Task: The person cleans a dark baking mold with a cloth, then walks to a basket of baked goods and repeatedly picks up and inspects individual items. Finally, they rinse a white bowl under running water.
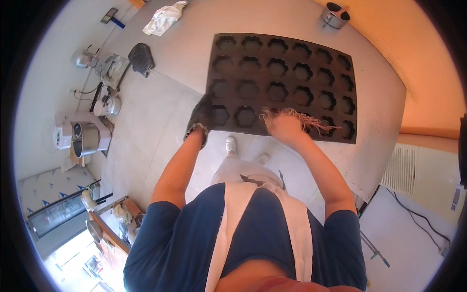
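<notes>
A large dark baking pan [264, 78] with rows of flower-shaped cups lies across the near edge of the table. My left hand [198, 117] wears a dark oven mitt and is closed on the pan's near left edge; the mitt hides its fingers. Over the near row of cups, toward the right, my bare right hand [286, 127] is closed around a bundle of pale strings [314, 120]. The loose ends fan out over the cups on both sides of that hand, which is slightly blurred. The cups beneath the hand are partly covered.
A second dark mitt [141, 59] and a white cloth [165, 18] lie left of the pan on the table [194, 44]. A metal pot [335, 15] stands at the far right. Along the left wall is a mixer with a steel bowl [85, 138].
</notes>
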The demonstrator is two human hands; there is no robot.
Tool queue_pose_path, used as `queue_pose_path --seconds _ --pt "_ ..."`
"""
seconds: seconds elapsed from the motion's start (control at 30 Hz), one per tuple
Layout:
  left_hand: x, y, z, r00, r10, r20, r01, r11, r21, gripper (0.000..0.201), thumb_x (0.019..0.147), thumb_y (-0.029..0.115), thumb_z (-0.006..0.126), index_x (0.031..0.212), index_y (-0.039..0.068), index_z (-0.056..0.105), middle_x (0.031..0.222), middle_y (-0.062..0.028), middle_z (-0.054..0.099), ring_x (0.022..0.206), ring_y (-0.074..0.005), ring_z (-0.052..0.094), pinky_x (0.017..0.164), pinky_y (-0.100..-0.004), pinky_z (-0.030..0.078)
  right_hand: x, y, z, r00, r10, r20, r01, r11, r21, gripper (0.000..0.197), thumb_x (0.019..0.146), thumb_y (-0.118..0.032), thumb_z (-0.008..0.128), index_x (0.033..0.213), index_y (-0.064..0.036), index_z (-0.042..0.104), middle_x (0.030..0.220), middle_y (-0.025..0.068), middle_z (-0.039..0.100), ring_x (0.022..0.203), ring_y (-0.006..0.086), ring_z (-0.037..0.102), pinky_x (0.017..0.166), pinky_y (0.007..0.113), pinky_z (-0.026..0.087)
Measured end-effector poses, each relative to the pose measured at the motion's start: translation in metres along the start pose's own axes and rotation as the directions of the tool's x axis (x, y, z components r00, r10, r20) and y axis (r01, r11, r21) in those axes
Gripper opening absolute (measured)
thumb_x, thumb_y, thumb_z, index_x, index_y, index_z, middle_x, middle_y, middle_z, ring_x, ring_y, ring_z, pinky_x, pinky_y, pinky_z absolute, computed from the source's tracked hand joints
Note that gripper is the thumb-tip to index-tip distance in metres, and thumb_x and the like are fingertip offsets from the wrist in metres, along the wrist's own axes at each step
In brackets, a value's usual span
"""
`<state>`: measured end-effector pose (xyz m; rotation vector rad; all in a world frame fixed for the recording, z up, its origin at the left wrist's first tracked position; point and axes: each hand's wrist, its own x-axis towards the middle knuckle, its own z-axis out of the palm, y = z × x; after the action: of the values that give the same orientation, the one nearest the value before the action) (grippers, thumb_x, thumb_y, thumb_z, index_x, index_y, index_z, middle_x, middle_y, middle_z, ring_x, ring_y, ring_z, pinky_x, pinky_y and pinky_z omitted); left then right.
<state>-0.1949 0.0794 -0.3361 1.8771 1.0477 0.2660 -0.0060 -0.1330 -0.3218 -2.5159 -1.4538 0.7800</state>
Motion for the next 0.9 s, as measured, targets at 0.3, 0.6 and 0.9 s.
queue_pose_path --seconds 0.3,0.6,0.9 --pt "0.014 -0.074 0.012 0.953 -0.172 0.25 0.263 0.879 -0.398 0.045 0.094 0.036 0.047 0.131 0.01 0.047 0.116 -0.0121 0.059 0.105 -0.0253 0.055 0.087 -0.036 0.047 0.034 -0.07 0.044 0.992 -0.099 -0.079 0.099 0.995 -0.004 0.025 0.076 -0.019 0.059 0.092 -0.0023 0.064 0.094 0.0163 0.062 0.09 0.0363 0.061 0.077 0.046 0.049" --pt "0.025 -0.115 0.0 0.865 -0.18 0.469 0.469 0.623 -0.626 0.036 0.095 0.04 0.046 0.117 0.011 0.05 0.099 -0.0082 0.056 0.091 -0.0209 0.053 0.078 -0.0355 0.046 0.096 -0.148 -0.096 0.992 0.022 -0.123 0.083 0.621 0.78 0.027 0.081 -0.01 0.063 0.105 0.001 0.066 0.072 0.0 0.061 0.066 0.0062 0.053 0.06 0.023 0.043" --pt "0.005 -0.292 -0.165 0.899 -0.421 0.119 0.39 0.649 -0.653 0.033 0.097 0.043 0.045 0.103 0.012 0.052 0.083 -0.0043 0.053 0.077 -0.0165 0.051 0.07 -0.035 0.045 0.244 -0.226 -0.101 0.884 -0.095 -0.457 -0.034 0.963 -0.266 0.064 0.083 -0.023 0.068 0.138 -0.0024 0.042 0.118 0.0207 0.059 0.107 0.0236 0.059 0.086 0.033 0.049"
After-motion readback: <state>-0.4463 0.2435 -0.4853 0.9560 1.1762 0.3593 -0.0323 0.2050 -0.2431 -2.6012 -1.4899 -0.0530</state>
